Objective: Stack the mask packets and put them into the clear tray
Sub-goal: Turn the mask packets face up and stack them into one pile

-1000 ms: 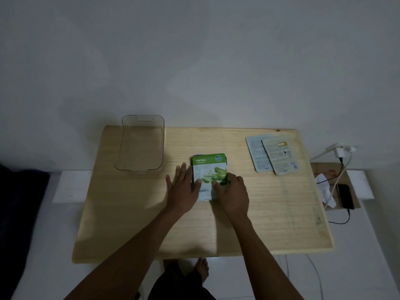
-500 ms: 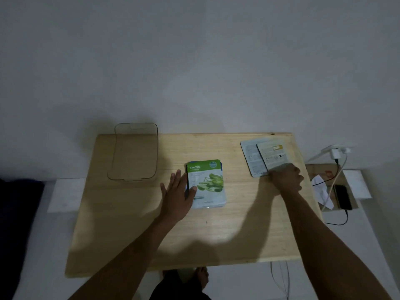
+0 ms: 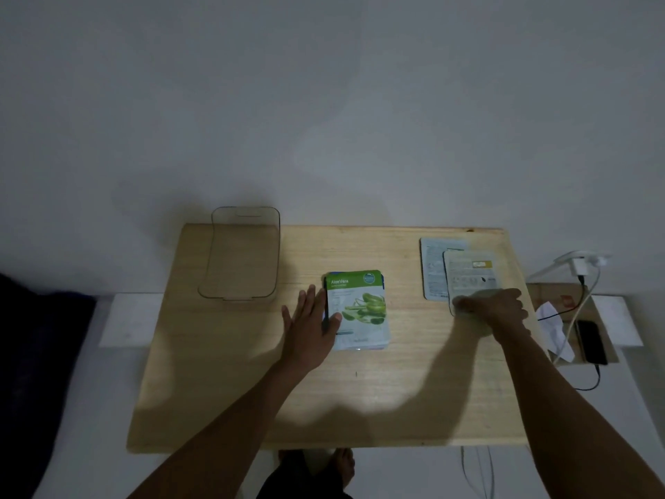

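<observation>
Mask packets, flat foil sachets: green-and-white aloe stack (image 3: pixel 358 311) right beside flat, spread left hand (image 3: pixel 309 324), thumb resting on its edge. Pale beige packet (image 3: pixel 467 277) under curled right hand (image 3: pixel 494 306), fingertips on its near edge, overlapping grey packet (image 3: pixel 433 268). Light, floppy, probably slippery; best pinched by an edge. Clear plastic tray (image 3: pixel 241 253) far left, nothing inside yet.

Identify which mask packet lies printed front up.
The green Aloe Vera packet at the table's middle, beside the left hand. The two pale packets by the right hand show their text backs.
</observation>
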